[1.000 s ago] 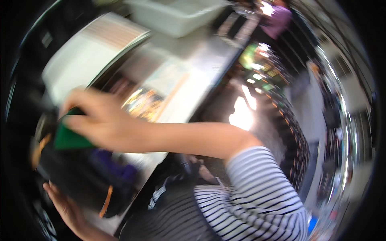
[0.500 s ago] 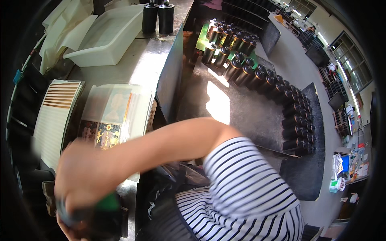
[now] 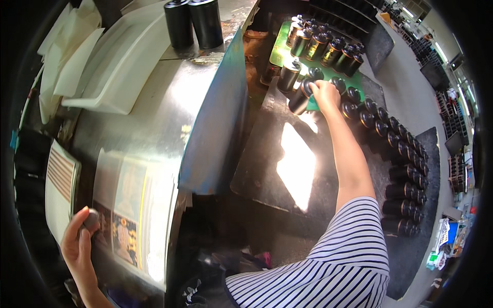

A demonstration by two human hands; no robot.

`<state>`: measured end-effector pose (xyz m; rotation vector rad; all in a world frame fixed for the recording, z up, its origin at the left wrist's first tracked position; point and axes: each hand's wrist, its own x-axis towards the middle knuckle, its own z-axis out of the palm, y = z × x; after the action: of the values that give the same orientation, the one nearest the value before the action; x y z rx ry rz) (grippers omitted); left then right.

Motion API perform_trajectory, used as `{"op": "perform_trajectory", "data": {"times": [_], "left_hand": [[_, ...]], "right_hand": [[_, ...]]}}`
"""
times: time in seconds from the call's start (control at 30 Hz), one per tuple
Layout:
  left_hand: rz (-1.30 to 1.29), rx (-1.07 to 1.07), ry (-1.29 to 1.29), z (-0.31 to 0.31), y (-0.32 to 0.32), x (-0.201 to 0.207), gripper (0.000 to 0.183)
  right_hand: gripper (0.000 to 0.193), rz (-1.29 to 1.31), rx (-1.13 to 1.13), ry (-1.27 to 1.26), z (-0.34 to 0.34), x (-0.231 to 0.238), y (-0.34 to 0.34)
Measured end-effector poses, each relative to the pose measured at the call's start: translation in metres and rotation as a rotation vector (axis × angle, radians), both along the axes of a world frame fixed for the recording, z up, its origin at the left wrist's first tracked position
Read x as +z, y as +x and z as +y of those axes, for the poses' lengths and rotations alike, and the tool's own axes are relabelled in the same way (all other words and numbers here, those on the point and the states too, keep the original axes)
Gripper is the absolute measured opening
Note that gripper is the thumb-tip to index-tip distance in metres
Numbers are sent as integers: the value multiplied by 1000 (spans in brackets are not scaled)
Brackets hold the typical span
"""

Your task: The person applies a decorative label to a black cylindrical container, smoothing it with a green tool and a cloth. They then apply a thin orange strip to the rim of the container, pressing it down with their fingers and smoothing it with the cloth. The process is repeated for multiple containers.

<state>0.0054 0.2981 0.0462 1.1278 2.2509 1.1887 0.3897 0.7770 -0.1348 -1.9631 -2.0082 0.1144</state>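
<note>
My right hand reaches out over the dark side table, its fingers closed on the neck of a glossy black bottle. That bottle leans slightly and stands at the near end of a group of similar black bottles with decorated sides. At the lower left, my left hand pinches a small dark round object between thumb and fingers; its exact kind is unclear. Close by that hand lie a printed picture sheet under clear film and a white pad with brown stripes.
A white plastic tray sits on the metal workbench, with two black bottles beside it. Crumpled pale sheets hang at the left. A long row of black bottles lines the right side of the dark table.
My right hand has swung from the lower left across to the bottles on the right and taken hold of one. My left hand now shows with a small round object. The view has shifted.
</note>
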Motion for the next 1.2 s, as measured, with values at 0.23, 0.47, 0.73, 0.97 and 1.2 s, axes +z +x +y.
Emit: {"op": "perform_trajectory", "data": {"times": [0.23,0.47,0.73,0.97,1.2], "left_hand": [[334,-446,143,259,-49,-12,32],[1380,-98,-103,543,-83,-7,57],[1375,-518,151,526,-134,-18,24],[1321,-215,142,265,-132,28,22],[511,28,77,-18,-37,104,35]], "right_hand": [[27,-34,45,-80,70,-66,30],[19,367,30,140,18,-47,27],[14,648,191,75,-36,-47,7],[18,724,793,104,-124,23,-86],[40,908,1439,-195,-282,69,-203]]}}
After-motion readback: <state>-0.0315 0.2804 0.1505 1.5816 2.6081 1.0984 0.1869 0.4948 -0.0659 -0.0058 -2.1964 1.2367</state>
